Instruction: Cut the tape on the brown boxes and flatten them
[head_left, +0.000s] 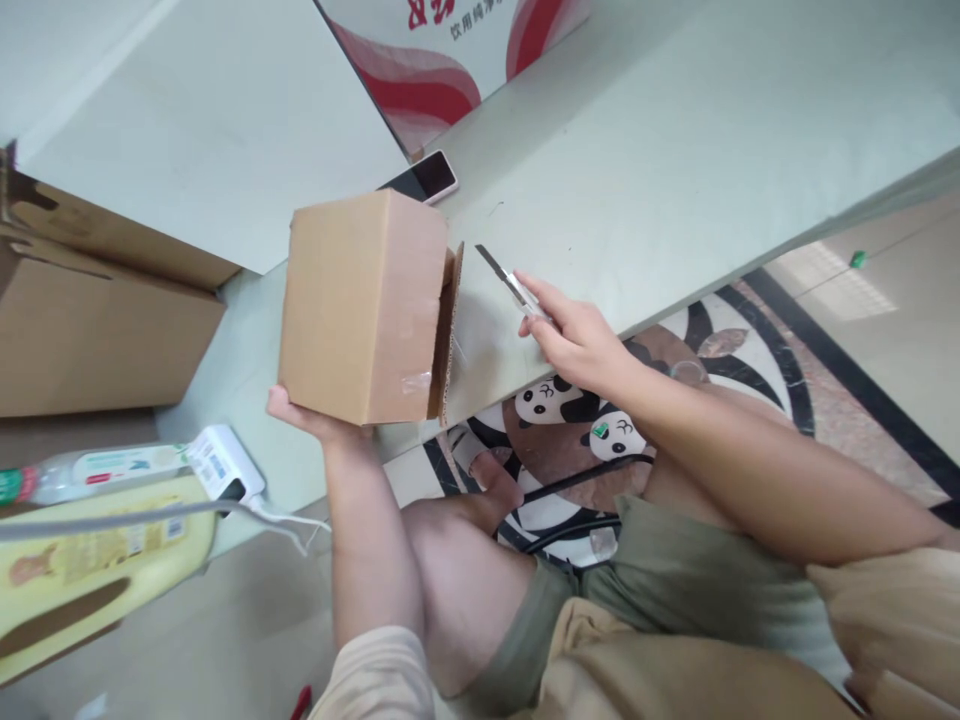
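Note:
My left hand [319, 417] grips a brown cardboard box [337, 300] from below at its near left corner, most of the fingers hidden under it. The box is tilted, and its right end has a flap [453, 330] standing partly open, with clear tape near the lower edge. In my right hand [577, 335] is a utility knife [525, 297], held closed between thumb and fingers. Its bare blade points up and left toward the flap, a short gap away from the cardboard.
Behind the box lies a phone [435, 177] on the pale table [675, 150]. A white panel [217, 110] and a red-and-white carton [450, 70] stand farther back. At left are a larger cardboard box [97, 330], a plastic bottle [120, 468], a yellow jug [172, 550] and a white charger [225, 463] with cables.

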